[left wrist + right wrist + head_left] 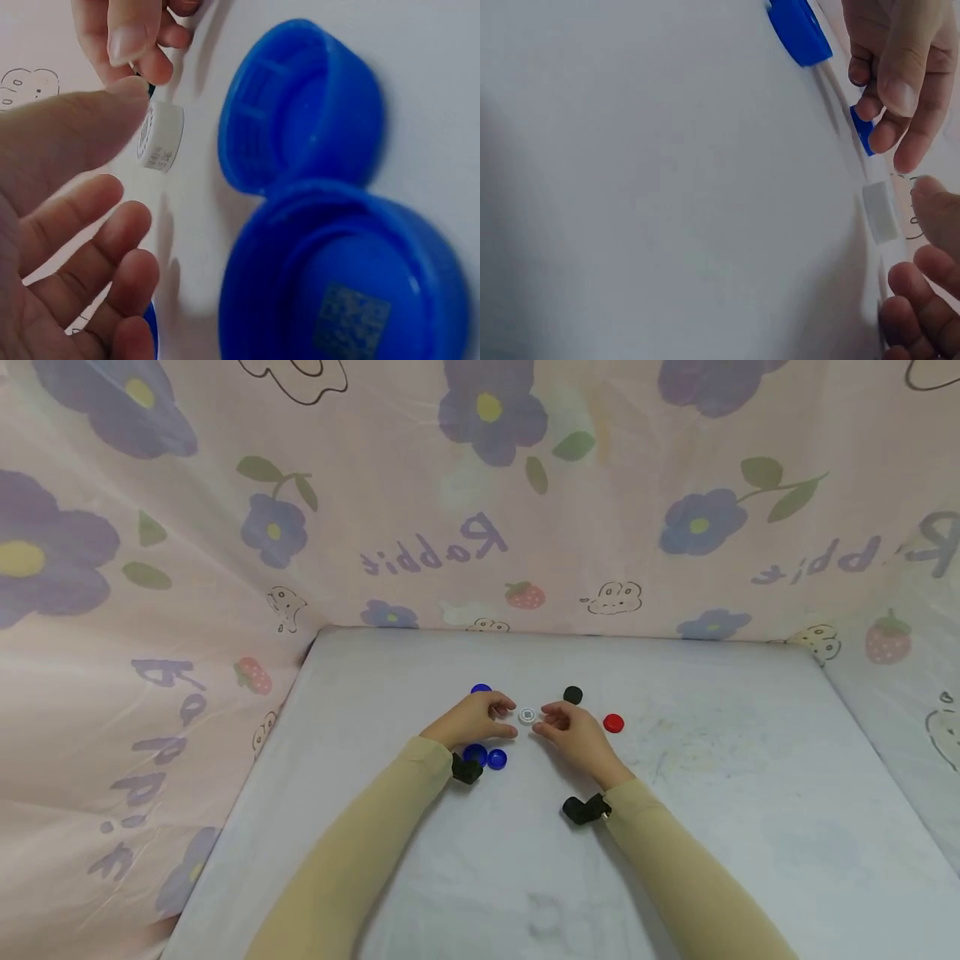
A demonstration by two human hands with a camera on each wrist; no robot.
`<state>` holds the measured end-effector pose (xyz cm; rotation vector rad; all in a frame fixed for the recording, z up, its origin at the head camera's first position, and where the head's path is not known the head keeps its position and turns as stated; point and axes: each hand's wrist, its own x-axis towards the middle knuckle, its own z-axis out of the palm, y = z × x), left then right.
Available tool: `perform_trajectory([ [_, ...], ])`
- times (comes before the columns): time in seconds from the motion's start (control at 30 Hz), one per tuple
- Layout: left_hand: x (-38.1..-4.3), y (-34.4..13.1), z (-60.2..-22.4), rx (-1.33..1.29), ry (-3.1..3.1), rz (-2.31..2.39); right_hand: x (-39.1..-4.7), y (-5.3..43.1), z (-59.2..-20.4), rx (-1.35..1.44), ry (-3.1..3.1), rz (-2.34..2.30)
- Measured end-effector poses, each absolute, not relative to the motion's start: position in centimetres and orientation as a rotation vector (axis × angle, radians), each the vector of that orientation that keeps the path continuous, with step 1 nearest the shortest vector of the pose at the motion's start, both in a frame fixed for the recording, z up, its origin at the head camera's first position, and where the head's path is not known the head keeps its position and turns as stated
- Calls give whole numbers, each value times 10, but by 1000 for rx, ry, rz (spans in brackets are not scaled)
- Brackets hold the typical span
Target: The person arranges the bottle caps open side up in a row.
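A small white bottle cap (527,717) rests on the table between the two hands, with printed marks on its side in the left wrist view. My left hand (474,718) is just left of it, thumb and fingers parted and bent, holding nothing. From the other side, my right hand (577,737) reaches toward the cap, its fingertips close by and nothing in its grasp. Below the left hand lie two blue caps, a larger one (476,753) and a smaller one (497,760), hollow sides up. Another blue cap (481,688) is partly hidden behind the left hand.
A black cap (573,695) lies behind the right hand, and a red cap (613,723) to its right. The white-covered table (712,827) meets a flower-printed curtain (570,527) at the back and sides. Each wrist wears a black camera mount.
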<state>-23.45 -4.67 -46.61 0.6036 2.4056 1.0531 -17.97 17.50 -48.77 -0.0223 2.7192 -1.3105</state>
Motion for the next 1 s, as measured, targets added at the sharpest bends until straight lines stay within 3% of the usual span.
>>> perform_trajectory([
  [1.0,-237,-36,-471,542,2385,993,-186,167,-495,-64,2727,-1297],
])
